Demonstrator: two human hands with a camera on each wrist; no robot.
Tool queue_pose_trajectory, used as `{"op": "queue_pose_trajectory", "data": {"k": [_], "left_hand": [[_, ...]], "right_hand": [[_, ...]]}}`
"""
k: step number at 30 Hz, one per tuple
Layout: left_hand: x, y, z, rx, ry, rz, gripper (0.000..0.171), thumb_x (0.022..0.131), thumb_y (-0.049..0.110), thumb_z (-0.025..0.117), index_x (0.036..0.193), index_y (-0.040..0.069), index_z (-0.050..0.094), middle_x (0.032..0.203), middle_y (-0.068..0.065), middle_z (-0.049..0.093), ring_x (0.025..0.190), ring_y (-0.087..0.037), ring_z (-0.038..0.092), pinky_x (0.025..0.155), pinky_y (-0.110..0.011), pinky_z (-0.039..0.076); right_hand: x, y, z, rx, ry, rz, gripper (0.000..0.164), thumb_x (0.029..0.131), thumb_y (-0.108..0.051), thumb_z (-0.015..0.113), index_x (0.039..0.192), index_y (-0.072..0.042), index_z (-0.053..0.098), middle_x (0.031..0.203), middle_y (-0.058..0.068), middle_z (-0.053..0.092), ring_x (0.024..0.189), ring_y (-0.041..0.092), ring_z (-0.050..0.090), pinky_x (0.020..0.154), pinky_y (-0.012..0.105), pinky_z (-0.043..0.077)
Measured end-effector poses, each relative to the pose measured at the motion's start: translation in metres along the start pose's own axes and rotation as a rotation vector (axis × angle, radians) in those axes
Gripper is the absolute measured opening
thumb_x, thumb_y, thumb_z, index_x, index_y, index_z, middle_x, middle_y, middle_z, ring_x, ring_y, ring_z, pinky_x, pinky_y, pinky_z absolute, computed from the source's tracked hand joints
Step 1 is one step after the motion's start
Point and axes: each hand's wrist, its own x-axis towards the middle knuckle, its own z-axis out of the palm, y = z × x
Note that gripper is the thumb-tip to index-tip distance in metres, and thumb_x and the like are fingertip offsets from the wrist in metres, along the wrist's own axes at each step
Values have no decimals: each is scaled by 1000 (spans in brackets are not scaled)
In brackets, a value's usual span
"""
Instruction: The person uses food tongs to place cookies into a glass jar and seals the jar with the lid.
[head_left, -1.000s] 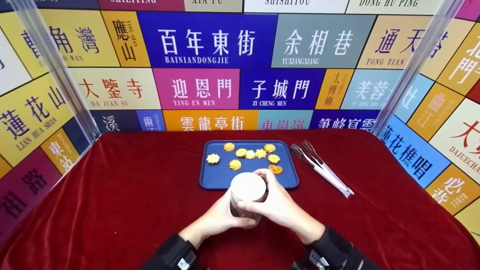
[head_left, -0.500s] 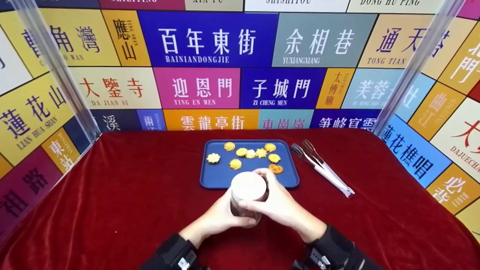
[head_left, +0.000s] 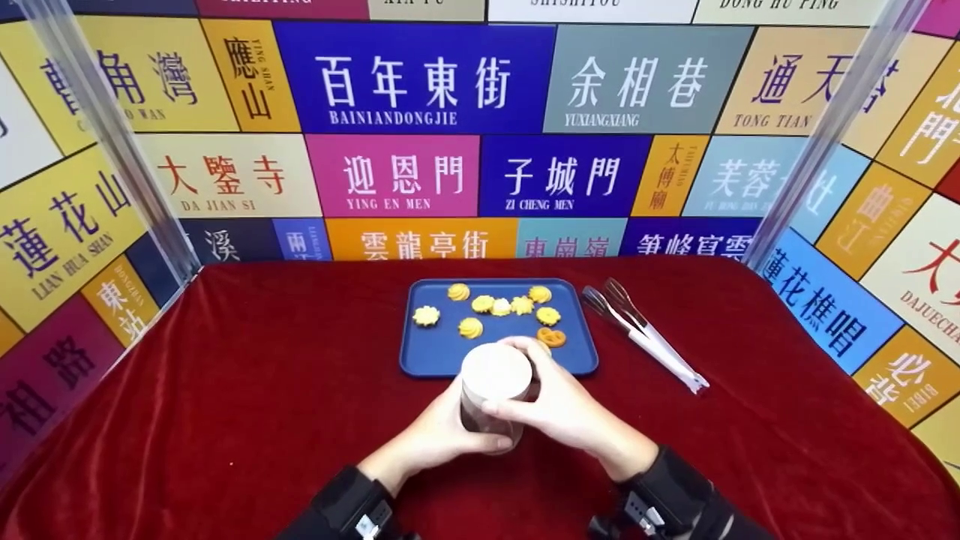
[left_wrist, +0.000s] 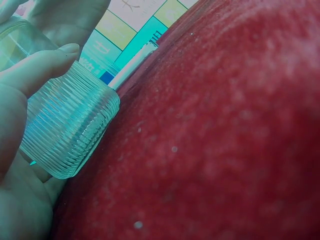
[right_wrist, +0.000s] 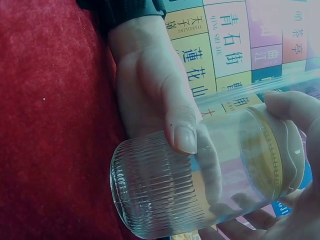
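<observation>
A clear jar (right_wrist: pixel 155 190) with a ribbed lower part and a pale lid (head_left: pixel 496 371) is held upright between both hands in the head view. My left hand (head_left: pixel 431 435) grips the jar's body low down, its thumb across the near side. Around the lid curl the fingers and thumb of my right hand (head_left: pixel 562 405). Seen from the left wrist, the ribbed base (left_wrist: pixel 75 125) is close over the red cloth. No contents show through the jar's wall.
Behind the jar lies a blue tray (head_left: pixel 431 360) with several yellow cookies (head_left: pixel 471 328) and a brown pretzel (head_left: pixel 553 337). Metal tongs with white handles (head_left: pixel 660 356) lie right of it. Red cloth (head_left: pixel 262 390) covers the table; sign-printed panels (head_left: pixel 420 82) enclose the back and sides.
My right hand has turned slightly on the lid, its thumb and wrist shifting a little to the right. The left hand, jar, tray and tongs stay in place.
</observation>
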Motion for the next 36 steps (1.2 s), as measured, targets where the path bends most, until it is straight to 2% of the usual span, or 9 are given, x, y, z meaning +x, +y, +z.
{"op": "queue_pose_trajectory", "data": {"k": [7, 12, 19, 36], "left_hand": [[-1, 0, 0, 2, -5, -3, 101, 80, 13, 93, 161, 16, 33, 148, -2, 58, 134, -20, 55, 114, -33, 44], [-1, 1, -1, 14, 1, -7, 101, 79, 14, 93, 161, 16, 34, 146, -2, 59, 134, -20, 56, 114, -33, 44], [0, 1, 0, 9, -2, -3, 102, 80, 15, 93, 162, 16, 32, 148, -2, 57, 135, -20, 54, 114, -33, 44], [0, 0, 0, 6, 0, 3, 100, 80, 13, 93, 161, 15, 34, 148, -3, 57, 135, -20, 55, 114, -33, 45]], "right_hand": [[0, 1, 3, -20, 26, -5, 86, 81, -35, 95, 149, -16, 47, 141, 5, 60, 128, 24, 57, 111, 51, 42], [-1, 0, 7, -35, 70, 21, 92, 77, -39, 96, 151, -18, 45, 144, 7, 58, 128, 24, 58, 109, 51, 44], [-1, 0, 11, -66, 126, 52, 83, 76, -43, 96, 141, -21, 50, 133, 6, 63, 121, 22, 61, 104, 49, 47], [-1, -1, 10, -62, 101, 42, 79, 79, -43, 95, 138, -18, 50, 132, 7, 62, 121, 22, 61, 104, 48, 47]]}}
